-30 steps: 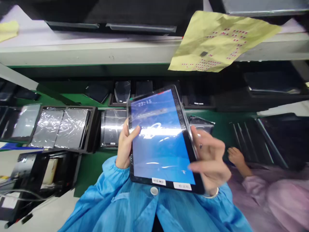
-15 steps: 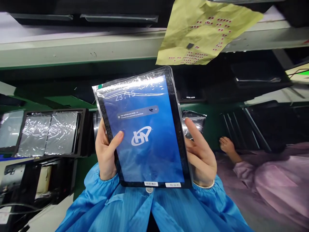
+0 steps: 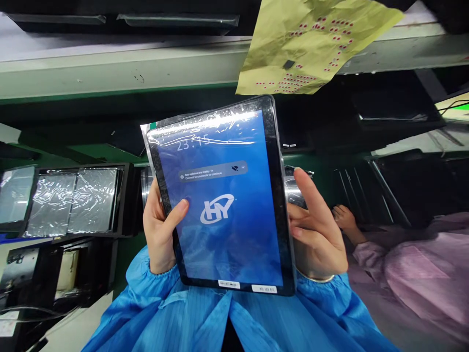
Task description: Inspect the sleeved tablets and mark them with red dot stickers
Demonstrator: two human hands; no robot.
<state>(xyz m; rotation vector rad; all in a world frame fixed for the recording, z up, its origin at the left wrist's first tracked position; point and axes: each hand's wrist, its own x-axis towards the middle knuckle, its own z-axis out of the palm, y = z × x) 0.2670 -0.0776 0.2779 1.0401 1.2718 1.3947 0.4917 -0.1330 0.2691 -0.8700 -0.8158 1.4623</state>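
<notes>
Both my hands hold a black-framed tablet (image 3: 220, 205) upright in front of my chest. Its lit blue screen shows 23:15, a notification banner and a white HY logo. A clear plastic film (image 3: 198, 128) covers it, with a loose corner at the top left. White barcode labels sit along the bottom bezel. My left hand (image 3: 159, 227) grips the left edge, its thumb resting on the screen. My right hand (image 3: 317, 234) holds the right edge, with its fingers spread and partly behind the tablet.
Black trays of plastic-wrapped panels (image 3: 73, 200) stand on a green surface at left. A yellow sheet with red marks (image 3: 311, 46) hangs over a pale shelf edge (image 3: 110, 63) above. At right, a co-worker's hand (image 3: 344, 217) and pink sleeve (image 3: 366, 256) reach toward dark racks (image 3: 392, 190).
Since a second ago, the tablet has turned more upright and squarely toward me, with less glare on its screen. My hands have stayed on its edges, and my right fingers have spread.
</notes>
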